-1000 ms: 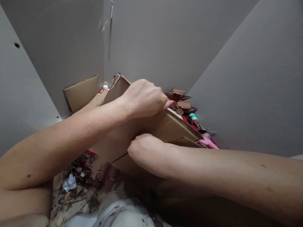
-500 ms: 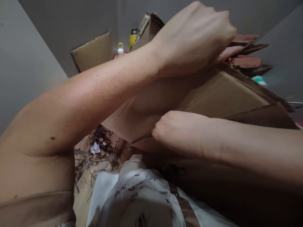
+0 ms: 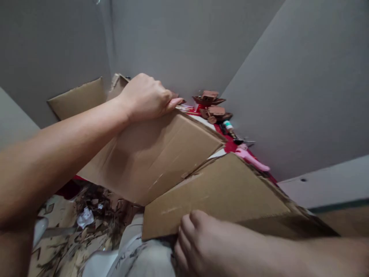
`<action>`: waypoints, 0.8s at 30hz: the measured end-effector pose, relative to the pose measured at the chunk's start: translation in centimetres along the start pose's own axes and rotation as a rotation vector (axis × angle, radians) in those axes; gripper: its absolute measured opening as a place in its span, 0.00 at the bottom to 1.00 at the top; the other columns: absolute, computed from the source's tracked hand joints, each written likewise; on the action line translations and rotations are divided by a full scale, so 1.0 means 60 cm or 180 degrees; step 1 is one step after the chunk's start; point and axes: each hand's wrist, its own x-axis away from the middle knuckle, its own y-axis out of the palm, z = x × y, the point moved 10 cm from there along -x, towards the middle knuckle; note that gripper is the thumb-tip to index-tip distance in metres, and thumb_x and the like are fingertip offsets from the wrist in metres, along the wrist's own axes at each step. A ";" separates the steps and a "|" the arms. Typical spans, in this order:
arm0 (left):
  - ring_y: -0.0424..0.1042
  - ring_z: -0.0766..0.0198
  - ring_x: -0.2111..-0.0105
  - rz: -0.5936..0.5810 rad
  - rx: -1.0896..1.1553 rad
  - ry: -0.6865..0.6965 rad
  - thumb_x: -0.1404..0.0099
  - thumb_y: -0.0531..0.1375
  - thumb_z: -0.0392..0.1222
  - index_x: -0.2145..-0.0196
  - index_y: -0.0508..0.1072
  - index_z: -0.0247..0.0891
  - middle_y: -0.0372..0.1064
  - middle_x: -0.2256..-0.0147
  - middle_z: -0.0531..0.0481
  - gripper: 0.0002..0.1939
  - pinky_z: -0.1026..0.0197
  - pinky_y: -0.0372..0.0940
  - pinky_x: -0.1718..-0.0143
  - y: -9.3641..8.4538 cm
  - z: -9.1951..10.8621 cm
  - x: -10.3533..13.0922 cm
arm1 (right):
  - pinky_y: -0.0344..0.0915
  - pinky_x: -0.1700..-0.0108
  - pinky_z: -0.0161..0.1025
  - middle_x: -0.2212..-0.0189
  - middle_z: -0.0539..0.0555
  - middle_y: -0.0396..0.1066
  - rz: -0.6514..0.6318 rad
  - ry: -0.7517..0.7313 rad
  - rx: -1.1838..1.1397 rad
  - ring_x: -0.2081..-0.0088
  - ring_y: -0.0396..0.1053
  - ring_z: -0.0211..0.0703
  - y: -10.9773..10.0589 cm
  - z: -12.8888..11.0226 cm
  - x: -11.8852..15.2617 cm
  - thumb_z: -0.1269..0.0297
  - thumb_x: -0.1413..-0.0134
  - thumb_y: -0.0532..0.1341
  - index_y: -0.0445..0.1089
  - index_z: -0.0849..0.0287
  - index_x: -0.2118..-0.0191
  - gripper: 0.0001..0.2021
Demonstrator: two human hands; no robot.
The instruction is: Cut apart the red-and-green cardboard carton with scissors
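A large folded piece of brown cardboard [image 3: 161, 154] stands tilted in front of me. My left hand [image 3: 150, 96] is closed over its upper edge, thumb lying along the rim. A second cardboard panel [image 3: 219, 192] joins it at a crease and spreads to the lower right. Against the lower part of that panel rests my right hand [image 3: 191, 238], its fingers curled downward; their tips are hidden, so what they grip cannot be made out.
Behind the cardboard are brown block-like pieces [image 3: 216, 111], a white-green bottle [image 3: 228, 125] and a pink tool [image 3: 253, 159]. Another cardboard flap [image 3: 79, 99] leans at left. Brown scraps and crumpled white plastic [image 3: 85, 217] litter the floor. Grey walls stand behind.
The view has swung to the right. The right panel has opened out from the other at the crease. My right hand is now lower, at the panel's lower part.
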 end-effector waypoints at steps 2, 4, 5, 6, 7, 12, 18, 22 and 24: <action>0.72 0.54 0.69 -0.0037 -0.0087 0.0109 0.31 0.44 0.57 0.73 0.77 0.36 0.69 0.77 0.43 0.30 0.56 0.57 0.66 -0.017 0.011 0.004 | 0.49 0.80 0.41 0.79 0.54 0.68 0.0016 0.0426 -0.0389 0.78 0.63 0.44 -0.022 0.052 0.010 0.62 0.48 0.63 0.70 0.59 0.70 0.06; 0.71 0.56 0.72 0.0033 -0.0157 0.0176 0.31 0.44 0.57 0.75 0.76 0.36 0.67 0.78 0.44 0.30 0.57 0.56 0.67 -0.041 0.021 0.012 | 0.48 0.79 0.41 0.78 0.53 0.67 0.0169 0.1010 -0.0517 0.78 0.63 0.42 -0.052 0.112 0.031 0.67 0.48 0.63 0.67 0.60 0.70 0.04; 0.70 0.58 0.73 0.0083 -0.0184 0.0212 0.31 0.45 0.57 0.76 0.75 0.36 0.67 0.79 0.45 0.29 0.58 0.56 0.68 -0.052 0.026 0.016 | 0.48 0.78 0.40 0.79 0.52 0.67 0.0277 0.1331 -0.0537 0.79 0.63 0.42 -0.067 0.142 0.045 0.69 0.48 0.62 0.66 0.59 0.70 0.04; 0.70 0.59 0.74 0.0119 -0.0216 0.0248 0.31 0.45 0.57 0.77 0.74 0.37 0.66 0.80 0.45 0.29 0.58 0.55 0.69 -0.060 0.029 0.021 | 0.50 0.77 0.40 0.79 0.51 0.66 0.0379 0.1670 -0.0543 0.78 0.63 0.41 -0.079 0.170 0.063 0.70 0.48 0.62 0.64 0.59 0.71 0.05; 0.69 0.60 0.76 0.0146 -0.0250 0.0283 0.31 0.46 0.56 0.78 0.73 0.37 0.66 0.80 0.46 0.28 0.59 0.55 0.70 -0.066 0.032 0.025 | 0.52 0.76 0.39 0.78 0.51 0.66 0.0440 0.1999 -0.0504 0.77 0.64 0.42 -0.087 0.196 0.084 0.70 0.48 0.61 0.63 0.58 0.71 0.06; 0.64 0.64 0.81 0.0297 -0.0537 0.0448 0.30 0.46 0.53 0.79 0.72 0.39 0.69 0.80 0.47 0.27 0.60 0.50 0.75 -0.079 0.029 0.045 | 0.61 0.69 0.41 0.67 0.59 0.69 0.0396 0.3382 -0.0548 0.65 0.68 0.50 -0.059 0.276 0.185 0.61 0.50 0.63 0.65 0.60 0.66 0.09; 0.63 0.64 0.82 0.0571 -0.0682 0.0741 0.30 0.48 0.52 0.81 0.68 0.39 0.69 0.82 0.48 0.26 0.59 0.48 0.77 -0.080 0.036 0.052 | 0.67 0.59 0.39 0.56 0.57 0.73 0.0354 0.4378 -0.3166 0.57 0.71 0.49 0.067 0.292 0.248 0.50 0.52 0.64 0.66 0.59 0.48 0.27; 0.68 0.59 0.78 0.0822 -0.0627 0.0700 0.30 0.51 0.51 0.78 0.69 0.37 0.69 0.80 0.47 0.22 0.57 0.54 0.73 -0.076 0.109 0.068 | 0.66 0.60 0.34 0.60 0.52 0.76 -0.0076 0.3236 -0.4294 0.57 0.72 0.44 0.088 0.271 0.188 0.56 0.49 0.64 0.75 0.57 0.56 0.16; 0.69 0.57 0.77 0.0758 -0.0325 0.0913 0.32 0.53 0.53 0.75 0.69 0.37 0.69 0.78 0.46 0.20 0.56 0.56 0.73 -0.062 0.174 0.084 | 0.66 0.62 0.34 0.64 0.51 0.77 -0.0251 0.2980 -0.4144 0.61 0.72 0.45 0.088 0.269 0.170 0.58 0.50 0.64 0.77 0.59 0.59 0.13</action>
